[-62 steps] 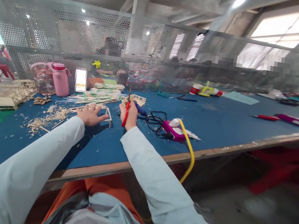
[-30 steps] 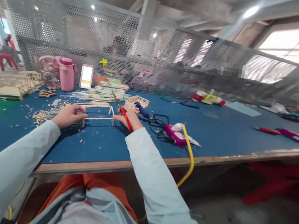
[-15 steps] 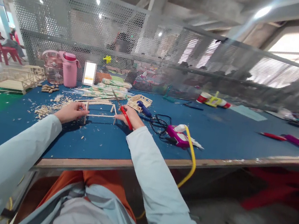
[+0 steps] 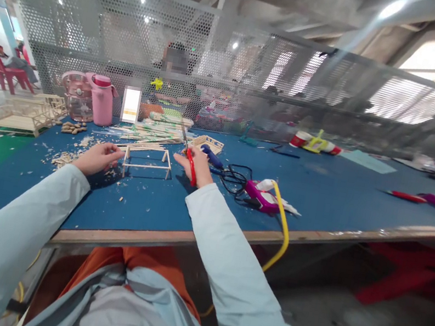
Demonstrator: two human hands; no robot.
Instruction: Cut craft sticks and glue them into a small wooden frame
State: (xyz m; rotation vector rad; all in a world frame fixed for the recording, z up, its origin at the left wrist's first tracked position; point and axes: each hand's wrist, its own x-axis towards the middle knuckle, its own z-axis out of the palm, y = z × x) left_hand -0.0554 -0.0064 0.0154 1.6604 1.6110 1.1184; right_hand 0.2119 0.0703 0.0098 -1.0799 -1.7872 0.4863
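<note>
A small frame of thin wooden sticks (image 4: 147, 167) stands on its short legs on the blue table, between my two hands. My left hand (image 4: 97, 158) is just left of it, fingers loosely bent and apart, holding nothing that I can see; whether a fingertip still touches the frame I cannot tell. My right hand (image 4: 196, 167) is at the frame's right side, apart from it, with the thumb stretched toward it. In that hand is a pair of scissors (image 4: 190, 167) with red handles, its blades pointing up and away from me.
Wood scraps (image 4: 66, 159) lie left of the frame, with bundled sticks (image 4: 160, 127) behind. A blue glue gun (image 4: 212, 157), black cable and purple box (image 4: 262, 197) with a yellow cord sit to the right. A pink bottle (image 4: 103, 102) and stick-built models (image 4: 20, 116) stand at the left.
Both hands have come off the stick frame: my right hand moved right with the scissors, my left hand slightly left. The frame stands by itself.
</note>
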